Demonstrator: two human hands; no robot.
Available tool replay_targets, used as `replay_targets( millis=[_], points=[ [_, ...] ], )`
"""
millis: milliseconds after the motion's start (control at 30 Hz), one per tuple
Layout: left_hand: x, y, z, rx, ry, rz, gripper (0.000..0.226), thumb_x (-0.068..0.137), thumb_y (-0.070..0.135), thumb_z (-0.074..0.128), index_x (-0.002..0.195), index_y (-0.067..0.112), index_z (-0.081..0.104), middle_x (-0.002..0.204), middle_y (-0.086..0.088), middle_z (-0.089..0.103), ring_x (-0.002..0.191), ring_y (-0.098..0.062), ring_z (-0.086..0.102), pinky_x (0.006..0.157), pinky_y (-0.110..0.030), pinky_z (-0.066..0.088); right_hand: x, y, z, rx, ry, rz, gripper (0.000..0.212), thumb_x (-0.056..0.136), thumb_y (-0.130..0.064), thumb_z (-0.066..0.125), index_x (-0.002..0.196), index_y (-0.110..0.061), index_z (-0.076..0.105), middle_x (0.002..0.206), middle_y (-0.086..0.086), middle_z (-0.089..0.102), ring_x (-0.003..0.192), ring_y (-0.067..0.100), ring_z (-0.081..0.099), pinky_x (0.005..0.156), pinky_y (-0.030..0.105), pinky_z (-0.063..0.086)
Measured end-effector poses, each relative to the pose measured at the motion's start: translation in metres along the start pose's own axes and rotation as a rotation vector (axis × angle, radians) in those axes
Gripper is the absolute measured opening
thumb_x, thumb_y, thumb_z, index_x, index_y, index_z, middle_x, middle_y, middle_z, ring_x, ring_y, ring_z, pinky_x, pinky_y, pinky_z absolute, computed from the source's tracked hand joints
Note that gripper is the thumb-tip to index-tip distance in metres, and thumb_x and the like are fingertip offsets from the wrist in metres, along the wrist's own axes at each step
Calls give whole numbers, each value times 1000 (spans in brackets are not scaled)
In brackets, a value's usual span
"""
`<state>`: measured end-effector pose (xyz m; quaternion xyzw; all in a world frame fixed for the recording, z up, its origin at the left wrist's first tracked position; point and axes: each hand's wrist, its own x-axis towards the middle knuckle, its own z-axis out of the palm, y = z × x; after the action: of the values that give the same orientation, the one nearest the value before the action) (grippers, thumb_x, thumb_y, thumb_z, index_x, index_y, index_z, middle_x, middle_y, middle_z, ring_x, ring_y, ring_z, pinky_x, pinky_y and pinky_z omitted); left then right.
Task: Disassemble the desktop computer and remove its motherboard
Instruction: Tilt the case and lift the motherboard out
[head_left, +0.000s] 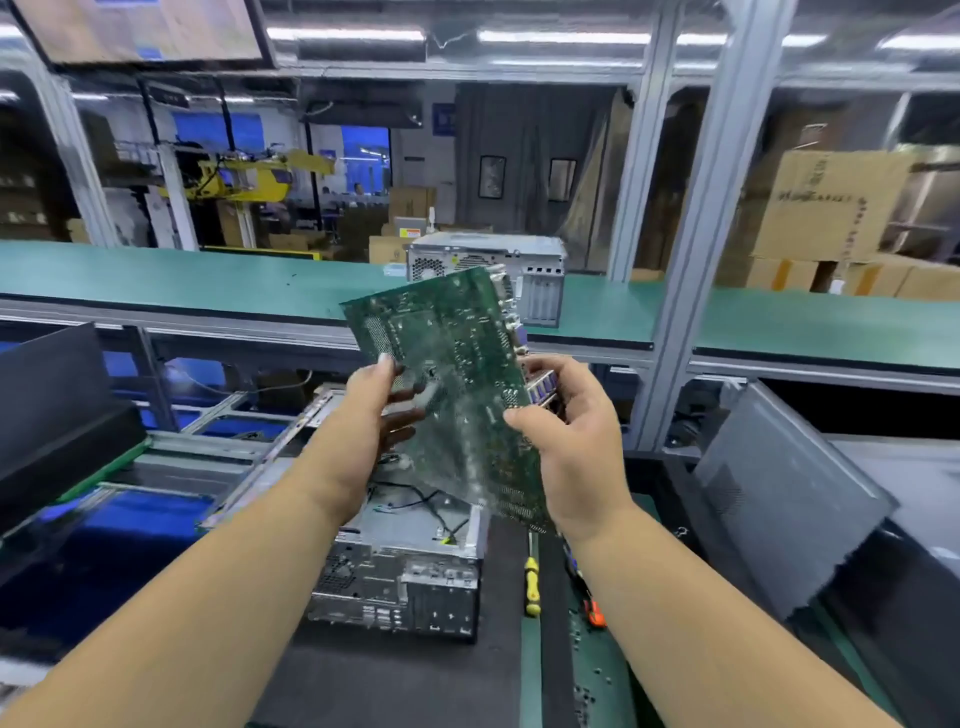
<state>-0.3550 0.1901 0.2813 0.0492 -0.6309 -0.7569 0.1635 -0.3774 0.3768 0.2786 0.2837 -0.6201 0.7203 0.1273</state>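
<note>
Above the case (400, 582), my left hand (371, 415) and right hand (566, 431) pinched the board (457, 374) by opposite edges, fingers curled; gripping edges only seemed safest.

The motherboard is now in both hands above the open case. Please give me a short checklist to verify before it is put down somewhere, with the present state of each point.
1. Motherboard fully out of the open case: ok, it is held in the air above it.
2. Left hand grips the board's left edge: ok.
3. Right hand grips the right edge near the ports: ok.
4. No cable hanging from the board: cannot tell, its component side faces away.
5. Loose black wires stay inside the case: ok.
6. Yellow screwdriver lies beside the case, out of the way: ok.
</note>
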Motion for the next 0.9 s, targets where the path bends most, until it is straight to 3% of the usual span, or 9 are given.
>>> replay_targets(
  millis=[100, 200, 300, 367, 500, 600, 733, 833, 900],
  points=[
    [-6, 4, 43, -16, -26, -8, 37, 104, 39, 33, 127, 15, 50, 113, -4, 61, 94, -20, 64, 83, -30, 50, -8, -9, -34, -5, 105, -33, 30, 72, -17, 67, 99, -29, 65, 82, 0, 56, 69, 17, 46, 63, 28, 44],
    [-13, 6, 83, -28, -101, -37, 40, 105, 34, 29, 133, 9, 45, 117, -13, 52, 104, -28, 59, 98, -37, 46, -17, -19, -69, -6, 156, -48, 32, 69, -14, 67, 98, -27, 66, 86, 2, 57, 74, 19, 48, 66, 29, 44],
    [-19, -7, 111, -92, -207, -80, 45, 104, 35, 30, 137, 7, 42, 119, -16, 48, 112, -32, 56, 106, -40, 40, -29, -28, -99, -47, 149, -75, 30, 69, -13, 66, 96, -27, 65, 77, -6, 56, 64, 13, 44, 57, 20, 41],
    [-22, -16, 129, -134, -269, -130, 47, 103, 39, 32, 135, 8, 46, 120, -16, 50, 112, -33, 56, 103, -41, 42, -38, -32, -118, -74, 148, -76, 31, 71, -9, 66, 96, -26, 64, 73, -8, 55, 60, 11, 42, 54, 19, 39],
    [-21, -38, 159, -219, -376, -344, 57, 91, 64, 38, 119, 17, 54, 111, -13, 55, 100, -31, 61, 83, -40, 51, -56, -26, -150, -247, 135, -43, 31, 75, -2, 65, 99, -22, 63, 69, -2, 53, 59, 13, 43, 52, 25, 38],
    [-17, -63, 172, -272, -467, -523, 80, 76, 80, 44, 117, 12, 57, 114, -21, 60, 107, -37, 63, 93, -51, 46, -69, -16, -168, -428, 81, -47, 37, 73, 0, 63, 101, -24, 61, 77, -7, 57, 62, 12, 50, 56, 24, 43],
    [-23, -96, 181, -427, -491, -649, 74, 70, 69, 56, 107, 6, 63, 89, -19, 70, 94, -40, 66, 89, -48, 50, -85, 1, -191, -788, -81, 0, 40, 74, -11, 60, 108, -30, 53, 100, -12, 56, 86, 11, 57, 75, 26, 48],
    [-28, -129, 181, -522, -491, -693, 79, 72, 68, 53, 121, 7, 65, 122, -20, 64, 99, -37, 66, 87, -45, 53, -95, 17, -208, -947, -263, 93, 40, 81, -17, 57, 116, -34, 47, 111, -20, 50, 100, 0, 50, 83, 15, 40],
    [-30, -152, 182, -527, -455, -719, 72, 77, 66, 52, 121, 10, 67, 127, -17, 63, 103, -32, 65, 87, -43, 53, -103, 33, -217, -1030, -362, 121, 44, 83, -17, 56, 121, -34, 45, 122, -20, 47, 116, -2, 42, 98, 16, 35]
  ],
)
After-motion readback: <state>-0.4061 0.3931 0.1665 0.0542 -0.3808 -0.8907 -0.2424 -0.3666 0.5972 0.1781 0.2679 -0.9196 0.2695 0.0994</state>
